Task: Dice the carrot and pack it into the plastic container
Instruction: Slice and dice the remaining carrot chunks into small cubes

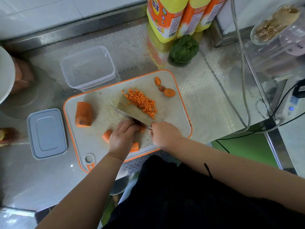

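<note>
An orange-rimmed cutting board (171, 116) lies on the steel counter. A pile of diced carrot (142, 101) sits near its middle. A thick carrot chunk (83, 114) lies at the board's left. My left hand (123, 138) holds down a carrot piece (107, 135) near the front edge, fingers curled over it. My right hand (165, 133) grips the handle of a cleaver (132, 114), whose blade stands just beside my left fingers. The clear plastic container (88, 67) stands behind the board, with nothing in it.
Carrot end scraps (165, 87) lie at the board's far right. A grey lid (47, 133) lies left of the board. Yellow bottles (178, 15) and a green vegetable (184, 49) stand at the back. Cables (244, 80) run down the right side.
</note>
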A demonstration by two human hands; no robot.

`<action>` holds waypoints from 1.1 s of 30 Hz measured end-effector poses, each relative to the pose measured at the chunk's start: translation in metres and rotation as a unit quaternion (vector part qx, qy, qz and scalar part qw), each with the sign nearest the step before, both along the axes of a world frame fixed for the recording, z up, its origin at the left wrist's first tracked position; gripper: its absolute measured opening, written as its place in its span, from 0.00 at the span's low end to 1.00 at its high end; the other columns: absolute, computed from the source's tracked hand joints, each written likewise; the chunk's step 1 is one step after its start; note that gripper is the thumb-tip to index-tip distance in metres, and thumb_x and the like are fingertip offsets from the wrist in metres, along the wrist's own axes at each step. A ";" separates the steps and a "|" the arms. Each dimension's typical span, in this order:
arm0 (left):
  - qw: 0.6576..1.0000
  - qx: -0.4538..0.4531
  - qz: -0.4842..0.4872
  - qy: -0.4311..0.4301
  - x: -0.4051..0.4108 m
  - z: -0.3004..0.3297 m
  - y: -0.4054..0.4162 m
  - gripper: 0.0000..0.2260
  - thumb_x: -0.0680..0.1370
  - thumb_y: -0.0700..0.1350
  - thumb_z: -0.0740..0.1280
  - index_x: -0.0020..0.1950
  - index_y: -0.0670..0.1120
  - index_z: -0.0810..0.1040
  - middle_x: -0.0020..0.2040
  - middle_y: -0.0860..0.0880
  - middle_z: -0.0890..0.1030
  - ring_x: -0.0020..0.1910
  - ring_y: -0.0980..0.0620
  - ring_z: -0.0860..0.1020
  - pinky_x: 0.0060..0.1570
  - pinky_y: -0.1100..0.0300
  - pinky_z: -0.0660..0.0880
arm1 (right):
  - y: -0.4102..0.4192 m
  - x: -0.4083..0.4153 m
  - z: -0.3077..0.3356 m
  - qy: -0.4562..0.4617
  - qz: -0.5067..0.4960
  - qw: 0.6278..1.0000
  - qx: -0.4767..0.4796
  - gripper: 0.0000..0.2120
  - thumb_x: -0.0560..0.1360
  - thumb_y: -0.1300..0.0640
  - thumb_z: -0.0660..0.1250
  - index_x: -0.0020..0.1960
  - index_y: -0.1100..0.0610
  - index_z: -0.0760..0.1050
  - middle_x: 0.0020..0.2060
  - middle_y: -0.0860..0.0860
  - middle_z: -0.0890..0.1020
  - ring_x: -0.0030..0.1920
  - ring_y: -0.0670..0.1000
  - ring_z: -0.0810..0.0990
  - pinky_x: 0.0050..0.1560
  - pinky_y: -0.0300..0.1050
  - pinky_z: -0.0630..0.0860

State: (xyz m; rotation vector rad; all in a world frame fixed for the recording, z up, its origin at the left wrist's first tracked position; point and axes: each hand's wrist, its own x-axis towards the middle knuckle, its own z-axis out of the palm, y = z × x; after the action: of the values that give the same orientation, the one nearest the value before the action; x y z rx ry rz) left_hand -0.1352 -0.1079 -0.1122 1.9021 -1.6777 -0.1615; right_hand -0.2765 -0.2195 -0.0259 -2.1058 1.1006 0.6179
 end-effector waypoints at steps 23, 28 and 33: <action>0.999 0.008 0.037 0.014 0.001 0.002 -0.003 0.06 0.72 0.34 0.69 0.42 0.42 0.84 0.44 0.47 0.82 0.48 0.48 0.75 0.49 0.60 0.73 | 0.002 -0.007 0.008 -0.017 0.007 1.000 -0.020 0.13 0.81 0.52 0.57 0.56 0.60 0.73 0.51 0.59 0.79 0.52 0.61 0.78 0.47 0.50 0.73; 0.999 0.003 0.043 0.018 0.002 -0.002 0.000 0.06 0.75 0.36 0.66 0.43 0.41 0.84 0.46 0.45 0.83 0.49 0.47 0.76 0.50 0.60 0.74 | 0.002 -0.001 0.005 -0.004 -0.012 1.000 0.007 0.11 0.80 0.54 0.57 0.56 0.60 0.74 0.50 0.59 0.79 0.51 0.61 0.78 0.45 0.49 0.72; 0.998 0.012 0.057 0.018 0.007 -0.002 -0.001 0.07 0.75 0.37 0.66 0.43 0.41 0.84 0.47 0.46 0.83 0.49 0.47 0.77 0.48 0.57 0.75 | 0.010 0.009 -0.001 0.003 0.002 1.000 0.001 0.10 0.81 0.58 0.56 0.57 0.60 0.73 0.50 0.57 0.79 0.52 0.60 0.78 0.42 0.46 0.68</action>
State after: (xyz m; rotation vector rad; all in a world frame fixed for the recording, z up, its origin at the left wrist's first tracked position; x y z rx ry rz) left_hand -0.1279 -0.1089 -0.1144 1.9945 -1.5445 -0.1698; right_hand -0.2677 -0.2094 -0.0273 -2.1064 1.0996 0.6278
